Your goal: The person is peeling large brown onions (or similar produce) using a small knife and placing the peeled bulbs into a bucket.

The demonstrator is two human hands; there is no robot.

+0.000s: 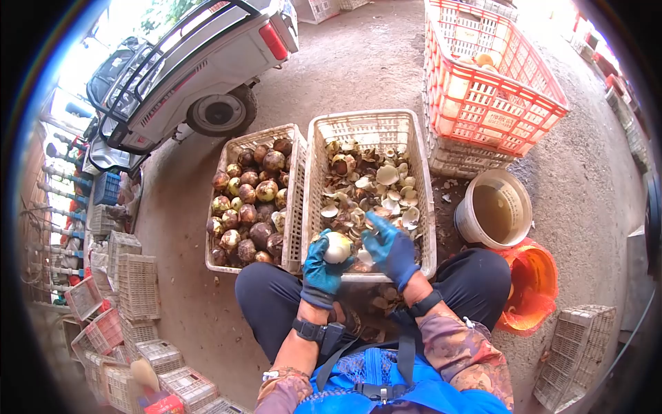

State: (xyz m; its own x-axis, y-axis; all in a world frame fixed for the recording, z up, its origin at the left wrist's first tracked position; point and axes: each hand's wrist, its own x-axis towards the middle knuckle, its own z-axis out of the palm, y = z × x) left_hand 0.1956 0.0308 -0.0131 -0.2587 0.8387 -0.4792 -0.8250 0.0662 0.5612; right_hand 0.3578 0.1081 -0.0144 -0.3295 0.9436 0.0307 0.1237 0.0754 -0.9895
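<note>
My left hand (pixel 321 270), in a teal glove, holds a pale peeled bulb (pixel 338 248) over the near edge of the middle crate (pixel 368 277). Just right of the bulb is my right hand (pixel 387 247), also gloved, its fingers partly stretched out and a gap between it and the bulb. Whether a small tool sits in its palm cannot be made out. Inside the middle crate lie many peel scraps (pixel 387 175). The crate on the left (pixel 298 200) holds many brown, unpeeled bulbs (pixel 267 191).
A red crate (pixel 496 103) with pale bulbs stands at the upper right on a white crate. Below it are a bucket of murky liquid (pixel 493 208) and an orange-red basket (pixel 534 286). A three-wheeled vehicle (pixel 221 83) is at the upper left, stacked crates (pixel 138 286) at the lower left.
</note>
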